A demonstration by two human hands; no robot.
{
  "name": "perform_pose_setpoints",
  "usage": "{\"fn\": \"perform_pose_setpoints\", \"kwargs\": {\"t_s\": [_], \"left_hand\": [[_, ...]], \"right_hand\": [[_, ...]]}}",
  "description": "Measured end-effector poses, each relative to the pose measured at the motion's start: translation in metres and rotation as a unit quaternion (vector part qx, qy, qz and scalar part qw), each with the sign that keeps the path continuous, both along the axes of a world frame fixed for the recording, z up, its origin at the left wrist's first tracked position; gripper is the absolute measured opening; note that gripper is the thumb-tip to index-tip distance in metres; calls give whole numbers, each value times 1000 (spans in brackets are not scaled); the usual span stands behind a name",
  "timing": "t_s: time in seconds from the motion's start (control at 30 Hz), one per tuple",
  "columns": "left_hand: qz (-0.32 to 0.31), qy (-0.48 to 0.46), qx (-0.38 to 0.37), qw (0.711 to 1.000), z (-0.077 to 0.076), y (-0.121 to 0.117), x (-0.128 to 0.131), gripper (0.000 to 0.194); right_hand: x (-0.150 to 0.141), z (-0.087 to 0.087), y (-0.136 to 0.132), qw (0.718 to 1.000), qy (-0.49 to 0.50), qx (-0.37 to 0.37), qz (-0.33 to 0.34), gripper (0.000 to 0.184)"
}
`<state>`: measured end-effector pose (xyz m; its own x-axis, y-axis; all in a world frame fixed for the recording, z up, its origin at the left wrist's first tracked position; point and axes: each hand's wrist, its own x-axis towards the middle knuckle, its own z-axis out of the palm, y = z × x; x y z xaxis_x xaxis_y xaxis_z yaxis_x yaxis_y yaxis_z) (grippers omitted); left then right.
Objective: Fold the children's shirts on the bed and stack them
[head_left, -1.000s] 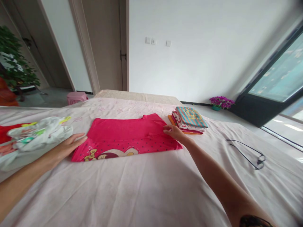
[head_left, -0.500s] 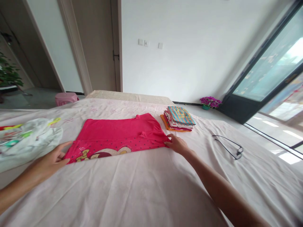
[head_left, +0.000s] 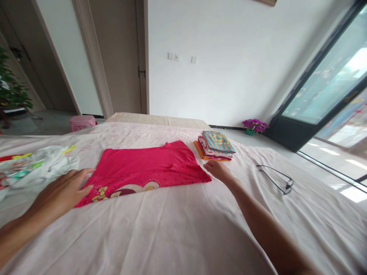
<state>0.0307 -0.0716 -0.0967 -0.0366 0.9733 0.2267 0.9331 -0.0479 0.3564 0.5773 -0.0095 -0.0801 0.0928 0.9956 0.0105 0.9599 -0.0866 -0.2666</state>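
A pink-red shirt [head_left: 143, 168] with a cartoon print lies folded flat on the pale bed sheet [head_left: 160, 233]. My left hand [head_left: 61, 191] rests at its left edge, fingers stretched out and touching the cloth. My right hand [head_left: 219, 170] lies just off the shirt's right edge, fingers loosely extended on the sheet, holding nothing. A stack of folded colourful clothes [head_left: 215, 145] sits just beyond my right hand.
A crumpled white garment with bright prints [head_left: 37, 166] lies at the left. A black cable [head_left: 276, 179] lies on the sheet to the right. Beyond the bed are a pink stool [head_left: 82, 122], a purple flower pot [head_left: 254, 125], a door and a glass door.
My right hand has slid off the shirt's right corner onto the sheet. My left hand has moved a little lower along the left edge. The view shifted slightly.
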Motion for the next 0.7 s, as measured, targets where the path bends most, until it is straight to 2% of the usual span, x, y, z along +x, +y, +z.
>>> {"fn": "perform_pose_setpoints", "kwargs": {"t_s": [0.07,0.13,0.27,0.37,0.5,0.7], "left_hand": [[-66,6,-10,998,7,9,34,46],[-136,-20,-9,991,9,15,78,36],[-274,-67,16,959,2,20,170,30],[-348,-71,32,934,-4,23,218,31],[-366,-66,25,928,-12,29,245,29],[-367,-79,28,927,-20,33,245,28]], "right_hand": [[-10,4,12,1000,-11,7,-12,39],[-20,5,25,999,-20,8,-28,44],[-35,-3,44,998,-41,-21,-53,50],[-43,-13,51,996,-64,-22,-52,40],[-47,-22,55,994,-99,15,-46,35],[-48,-15,51,992,-117,42,-23,33]]}}
